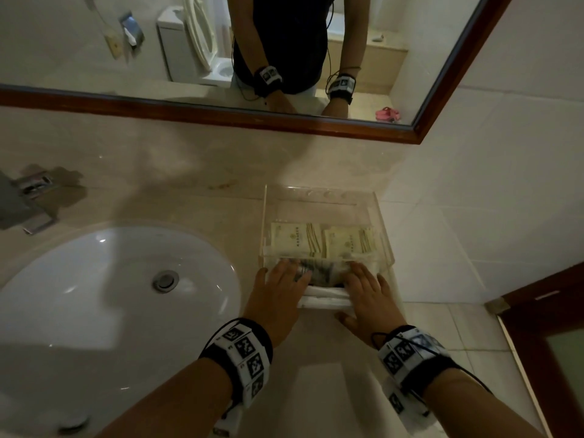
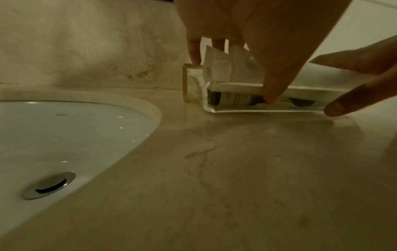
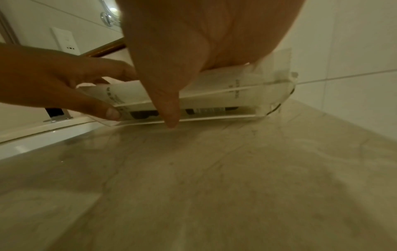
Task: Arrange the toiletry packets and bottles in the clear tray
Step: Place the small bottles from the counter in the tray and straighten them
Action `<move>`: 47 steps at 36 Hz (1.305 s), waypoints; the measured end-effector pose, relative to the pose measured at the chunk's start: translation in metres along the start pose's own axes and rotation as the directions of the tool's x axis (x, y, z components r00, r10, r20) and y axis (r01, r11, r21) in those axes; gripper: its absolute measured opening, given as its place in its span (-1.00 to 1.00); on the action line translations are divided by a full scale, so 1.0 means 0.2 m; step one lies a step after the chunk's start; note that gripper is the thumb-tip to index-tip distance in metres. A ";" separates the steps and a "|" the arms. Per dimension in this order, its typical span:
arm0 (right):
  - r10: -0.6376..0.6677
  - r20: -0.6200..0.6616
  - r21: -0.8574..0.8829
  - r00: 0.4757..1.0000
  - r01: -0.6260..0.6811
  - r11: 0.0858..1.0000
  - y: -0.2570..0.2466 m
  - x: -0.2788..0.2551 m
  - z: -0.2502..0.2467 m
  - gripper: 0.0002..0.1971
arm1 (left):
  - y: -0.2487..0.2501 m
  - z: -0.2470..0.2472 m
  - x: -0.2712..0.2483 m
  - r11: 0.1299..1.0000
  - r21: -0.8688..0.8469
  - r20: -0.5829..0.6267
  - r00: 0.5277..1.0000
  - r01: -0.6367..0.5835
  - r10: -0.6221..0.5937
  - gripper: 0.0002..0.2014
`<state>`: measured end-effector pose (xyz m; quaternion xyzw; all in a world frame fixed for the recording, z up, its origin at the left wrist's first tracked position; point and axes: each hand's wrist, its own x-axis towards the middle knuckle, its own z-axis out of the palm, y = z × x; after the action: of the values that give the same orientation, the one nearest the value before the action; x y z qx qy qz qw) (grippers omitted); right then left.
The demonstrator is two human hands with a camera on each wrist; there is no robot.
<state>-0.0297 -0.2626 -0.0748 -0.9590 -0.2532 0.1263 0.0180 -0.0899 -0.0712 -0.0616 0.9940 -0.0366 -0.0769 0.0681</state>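
Observation:
A clear tray (image 1: pixel 328 202) stands on the counter against the right wall. Two cream packets (image 1: pixel 294 240) (image 1: pixel 349 241) lie side by side in its middle section. Dark bottles (image 1: pixel 319 273) lie on their sides in the front section, with long white packets (image 1: pixel 325 298) across them. My left hand (image 1: pixel 278 292) and right hand (image 1: pixel 369 295) rest flat on the front of the tray, fingers straight over the packets. The left thumb (image 2: pixel 272 91) touches the tray's front wall, where a bottle (image 2: pixel 234 100) shows through. The right thumb (image 3: pixel 169 110) points down at the counter before that wall.
A white sink basin (image 1: pixel 110 279) with a metal drain lies left of the tray, its faucet (image 1: pixel 28 197) at the far left. A wood-framed mirror (image 1: pixel 221 116) hangs above. The tiled wall (image 1: pixel 474 184) is close on the right, and a dark door frame (image 1: pixel 537 311) stands beyond.

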 end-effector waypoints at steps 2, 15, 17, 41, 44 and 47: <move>0.012 0.001 0.022 1.000 -0.012 1.000 -0.01 0.02 0.00 -0.23 | -0.01 0.04 -0.01 0.999 0.027 -0.040 0.999 -0.032 0.033 -0.23; -0.044 -0.056 0.026 0.997 0.046 0.999 0.03 0.09 0.02 -0.16 | -0.02 0.06 0.00 0.997 0.032 0.111 0.991 -0.077 0.073 -0.37; -0.066 -0.046 0.015 0.997 0.067 0.998 0.05 0.08 0.02 -0.14 | -0.01 0.05 0.00 0.997 0.028 0.089 0.994 -0.070 0.068 -0.48; -0.021 0.001 -0.005 1.000 0.021 1.000 0.10 -0.01 0.12 -0.05 | 0.00 0.16 0.02 0.989 0.057 -0.045 0.989 -0.140 0.142 -0.42; 0.027 -0.008 0.002 1.000 -0.027 1.000 0.09 0.00 0.13 -0.02 | -0.01 0.14 0.04 0.987 0.052 -0.087 0.984 -0.153 0.157 -0.44; 0.032 -0.093 -0.096 0.995 -0.041 0.995 0.06 -0.04 0.07 -0.41 | -0.03 0.13 0.03 0.980 0.103 -0.108 0.977 -0.172 0.183 -0.46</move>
<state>-0.0336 -0.2777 -0.0884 -0.9679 -0.2404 0.0701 -0.0199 -0.0881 -0.0686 -0.0892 0.9917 -0.1248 -0.0106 0.0304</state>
